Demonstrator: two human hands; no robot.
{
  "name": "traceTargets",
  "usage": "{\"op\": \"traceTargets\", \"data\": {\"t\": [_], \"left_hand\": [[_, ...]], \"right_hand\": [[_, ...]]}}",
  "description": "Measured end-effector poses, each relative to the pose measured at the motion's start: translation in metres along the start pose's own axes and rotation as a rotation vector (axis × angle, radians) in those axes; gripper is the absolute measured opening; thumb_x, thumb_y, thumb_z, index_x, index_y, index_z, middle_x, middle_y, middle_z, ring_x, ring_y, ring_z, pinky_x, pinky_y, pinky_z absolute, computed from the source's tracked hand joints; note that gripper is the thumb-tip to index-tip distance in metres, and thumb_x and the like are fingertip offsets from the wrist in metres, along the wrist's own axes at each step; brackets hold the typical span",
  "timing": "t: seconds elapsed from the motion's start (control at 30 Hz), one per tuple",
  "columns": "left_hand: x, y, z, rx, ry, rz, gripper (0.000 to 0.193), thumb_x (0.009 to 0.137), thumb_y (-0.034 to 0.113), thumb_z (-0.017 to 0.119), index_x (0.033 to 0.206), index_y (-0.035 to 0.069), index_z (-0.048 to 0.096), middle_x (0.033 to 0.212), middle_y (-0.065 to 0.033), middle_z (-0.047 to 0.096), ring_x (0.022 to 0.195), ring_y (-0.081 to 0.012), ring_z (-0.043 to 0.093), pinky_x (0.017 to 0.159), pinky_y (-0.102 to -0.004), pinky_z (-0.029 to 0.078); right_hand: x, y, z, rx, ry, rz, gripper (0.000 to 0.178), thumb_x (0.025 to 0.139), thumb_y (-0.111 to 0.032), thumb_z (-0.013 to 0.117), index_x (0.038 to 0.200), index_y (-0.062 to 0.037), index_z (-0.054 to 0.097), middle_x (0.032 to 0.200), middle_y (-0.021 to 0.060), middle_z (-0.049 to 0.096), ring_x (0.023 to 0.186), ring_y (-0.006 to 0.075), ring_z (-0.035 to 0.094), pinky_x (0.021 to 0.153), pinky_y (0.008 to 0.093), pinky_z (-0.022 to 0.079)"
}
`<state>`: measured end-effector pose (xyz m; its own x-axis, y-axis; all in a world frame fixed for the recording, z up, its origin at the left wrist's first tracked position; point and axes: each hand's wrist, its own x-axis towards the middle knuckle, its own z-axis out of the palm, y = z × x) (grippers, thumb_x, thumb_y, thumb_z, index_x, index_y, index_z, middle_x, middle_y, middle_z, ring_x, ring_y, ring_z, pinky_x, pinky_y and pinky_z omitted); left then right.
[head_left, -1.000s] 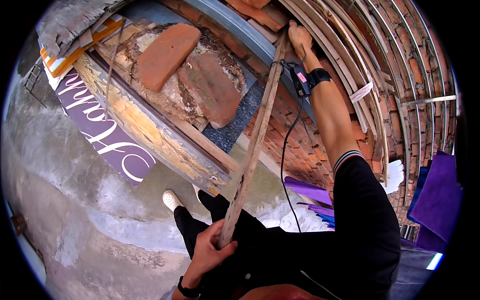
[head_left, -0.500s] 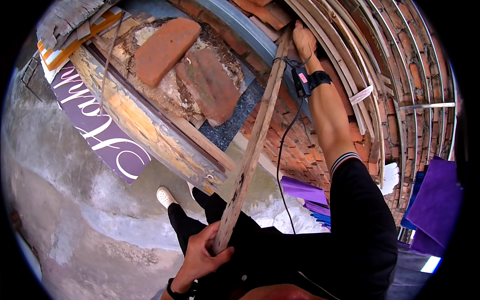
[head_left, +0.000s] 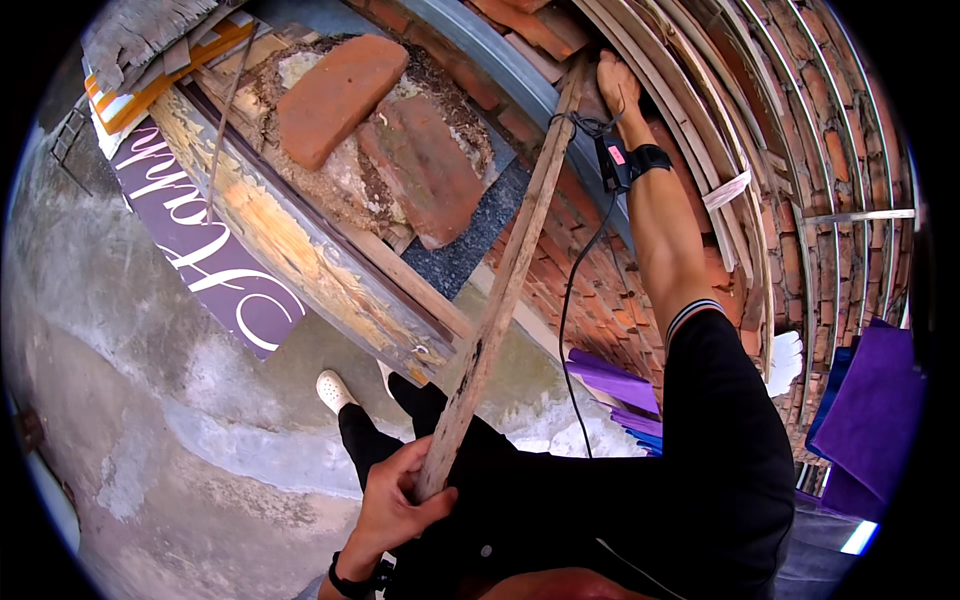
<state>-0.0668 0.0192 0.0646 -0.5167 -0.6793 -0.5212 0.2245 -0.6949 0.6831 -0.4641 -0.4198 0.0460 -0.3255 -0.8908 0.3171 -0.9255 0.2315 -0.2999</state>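
A long, narrow wooden strip slants from my lap toward the brickwork at the upper right. My left hand is closed around its lower end, thumb on one side and fingers on the other. Beside the strip's far end is my right hand, back turned up, next to stacked wooden slats. Its fingers are mostly hidden, so whether it grips anything does not show. A black device is strapped to my right wrist, and its dark cable hangs down past the strip.
Two loose bricks lie on a rubble-topped ledge at left, edged by a peeling timber beam. A purple lettered banner hangs below it. Purple cloth and a white glove are at right. Concrete floor lies below.
My left hand and the strip's lower end have shifted slightly left. The rest of the view has moved a little, and my right hand stays by the slats.
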Motion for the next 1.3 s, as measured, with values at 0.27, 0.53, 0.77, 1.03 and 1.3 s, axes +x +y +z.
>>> {"op": "traceTargets", "data": {"t": [0.27, 0.53, 0.77, 1.03, 1.3], "left_hand": [[0.002, -0.001, -0.006, 0.013, -0.034, -0.019, 0.056, 0.073, -0.008, 0.066, 0.126, -0.005, 0.045, 0.102, -0.0055, 0.06, 0.091, -0.007, 0.055, 0.076, -0.0202, 0.043], [0.006, 0.004, -0.003, 0.034, -0.024, -0.015, 0.052, 0.071, -0.008, 0.067, 0.12, -0.003, 0.049, 0.075, 0.0008, 0.053, 0.064, -0.003, 0.049, 0.054, -0.0167, 0.037], [0.006, 0.0, -0.006, 0.051, -0.016, -0.012, 0.052, 0.071, -0.009, 0.067, 0.12, -0.002, 0.05, 0.074, 0.001, 0.053, 0.063, -0.0037, 0.049, 0.054, -0.0174, 0.037], [0.005, -0.001, -0.004, 0.064, -0.044, -0.073, 0.053, 0.071, -0.011, 0.065, 0.121, -0.001, 0.051, 0.07, 0.0008, 0.052, 0.06, -0.0035, 0.048, 0.052, -0.018, 0.036], [0.004, -0.003, -0.012, -0.017, 0.025, -0.098, 0.051, 0.071, -0.011, 0.064, 0.12, -0.001, 0.052, 0.071, 0.0028, 0.051, 0.06, -0.0017, 0.046, 0.052, -0.0163, 0.033]], "right_hand": [[-0.004, -0.002, -0.002, 0.029, -0.009, -0.19, 0.059, 0.087, -0.047, 0.039, 0.117, 0.0008, 0.056, 0.118, 0.0303, 0.053, 0.112, 0.0453, 0.048, 0.095, 0.0454, 0.039], [-0.01, 0.004, -0.017, 0.027, -0.11, -0.478, 0.061, 0.087, -0.047, 0.046, 0.126, -0.0001, 0.049, 0.119, 0.0292, 0.053, 0.112, 0.0433, 0.049, 0.096, 0.0409, 0.039], [-0.018, 0.023, -0.028, 0.223, -0.214, -0.586, 0.065, 0.089, -0.052, 0.048, 0.134, -0.006, 0.044, 0.128, 0.0231, 0.051, 0.122, 0.0345, 0.046, 0.102, 0.0334, 0.034], [-0.01, 0.019, -0.016, 0.358, -0.213, -0.324, 0.089, 0.075, -0.069, 0.054, 0.13, 0.0012, 0.047, 0.128, 0.0243, 0.05, 0.122, 0.0345, 0.046, 0.102, 0.0354, 0.034], [-0.018, 0.006, -0.018, 0.37, -0.217, -0.296, 0.075, 0.088, -0.06, 0.044, 0.123, 0.0057, 0.052, 0.122, 0.0228, 0.055, 0.117, 0.03, 0.05, 0.1, 0.0313, 0.034]]}}
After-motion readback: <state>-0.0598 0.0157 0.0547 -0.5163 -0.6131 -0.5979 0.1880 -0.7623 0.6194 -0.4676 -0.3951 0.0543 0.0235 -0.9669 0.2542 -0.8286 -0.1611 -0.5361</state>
